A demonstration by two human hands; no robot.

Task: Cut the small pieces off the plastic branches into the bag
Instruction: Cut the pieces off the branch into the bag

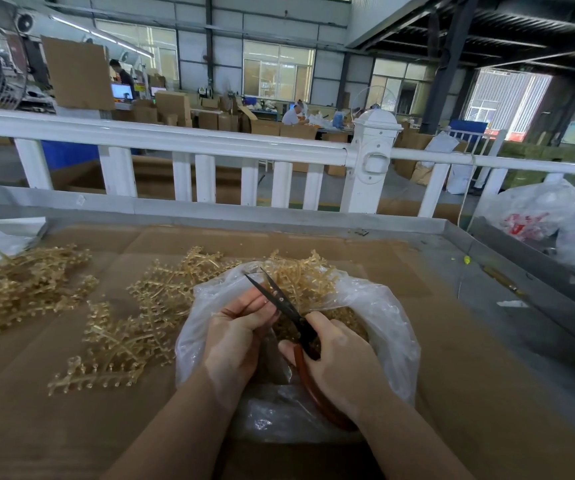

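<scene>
- Over the open mouth of the clear plastic bag (388, 327), both hands work close together, mid-cut by the look of it.
- R hand (339, 370) is wrapped round the red-brown handles of the scissors (291, 311); blades parted in a narrow V, tips pointing away from the person.
- L hand (241, 332) has fingers curled, seemingly pinching a thin sprig up against the blades. The piece itself is too thin/hidden to see clearly.
- Bag sits on the cardboard-lined table (452, 358), w/ small amber cut pieces (343, 318) already inside.
- Plastic branches (130, 323), amber and translucent, lie in loose heaps just left of the bag, some behind it; another pile (19, 289) well apart at far left.
- Step (my read): snipping stage, plenty of branches left, so task prob. early-to-mid.
- Next move likely needs: blades closed on the stem w/ L fingers kept off the edge, cut held above the bag opening so bits drop in.
- Writing: none readable. Red print on the white bag (528, 216) at right is too blurred.
</scene>
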